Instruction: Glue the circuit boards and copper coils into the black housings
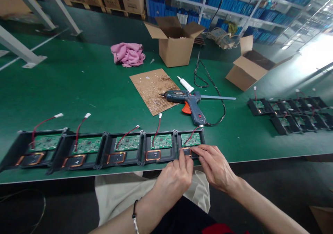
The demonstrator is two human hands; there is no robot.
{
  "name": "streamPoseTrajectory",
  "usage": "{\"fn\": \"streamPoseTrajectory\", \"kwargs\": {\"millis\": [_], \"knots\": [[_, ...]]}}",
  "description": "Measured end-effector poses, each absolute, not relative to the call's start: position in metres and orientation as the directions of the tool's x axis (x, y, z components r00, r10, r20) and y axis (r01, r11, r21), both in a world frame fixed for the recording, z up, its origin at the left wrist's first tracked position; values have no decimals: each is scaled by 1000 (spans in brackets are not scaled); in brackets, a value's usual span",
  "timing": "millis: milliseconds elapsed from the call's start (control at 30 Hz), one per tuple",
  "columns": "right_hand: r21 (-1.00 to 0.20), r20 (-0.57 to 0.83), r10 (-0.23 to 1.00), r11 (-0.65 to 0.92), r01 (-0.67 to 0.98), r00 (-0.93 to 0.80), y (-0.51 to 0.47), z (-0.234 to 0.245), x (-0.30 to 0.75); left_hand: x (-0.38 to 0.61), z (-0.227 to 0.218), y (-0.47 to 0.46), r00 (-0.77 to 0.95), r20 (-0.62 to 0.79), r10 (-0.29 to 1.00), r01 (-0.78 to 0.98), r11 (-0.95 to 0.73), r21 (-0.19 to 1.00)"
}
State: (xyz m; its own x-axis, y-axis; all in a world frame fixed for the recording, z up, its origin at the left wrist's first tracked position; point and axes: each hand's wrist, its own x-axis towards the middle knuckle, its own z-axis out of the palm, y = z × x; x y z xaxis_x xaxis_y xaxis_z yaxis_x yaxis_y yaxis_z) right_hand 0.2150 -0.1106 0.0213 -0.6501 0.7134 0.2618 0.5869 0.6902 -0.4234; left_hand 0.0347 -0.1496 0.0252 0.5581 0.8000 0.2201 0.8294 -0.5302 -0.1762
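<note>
Several black plastic trays lie in a row along the near edge of the green table (pixel 78 85), each with a green circuit board, a red wire and a copper coil. Both my hands rest on the rightmost tray (pixel 191 142). My left hand (pixel 174 178) is curled, its fingertips pressing on the tray's copper coil (pixel 186 152). My right hand (pixel 214 166) lies over the tray's near right corner, fingers stretched toward the same coil.
A blue glue gun (pixel 188 100) with a black cord lies behind the trays beside a stained cardboard sheet (pixel 153 88). A white tube (pixel 185 84), a pink cloth (pixel 128 53), two open cartons (pixel 174 41) (pixel 248 66) and more trays (pixel 291 114) at right.
</note>
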Motion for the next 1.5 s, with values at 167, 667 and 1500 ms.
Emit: {"fn": "streamPoseTrajectory", "kwargs": {"millis": [167, 667, 1500], "knots": [[-472, 268, 750, 649, 597, -605, -115, 21, 215, 35, 26, -151, 552, 227, 803, 834, -522, -179], [-469, 212, 747, 644, 605, -630, -117, 29, 202, 36, 19, -151, 547, 284, 787, 837, -521, -170], [-587, -261, 961, -80, 805, -95, 55, 34, 175, -65, -44, -248, 370, 384, 846, 855, -472, 215]]}}
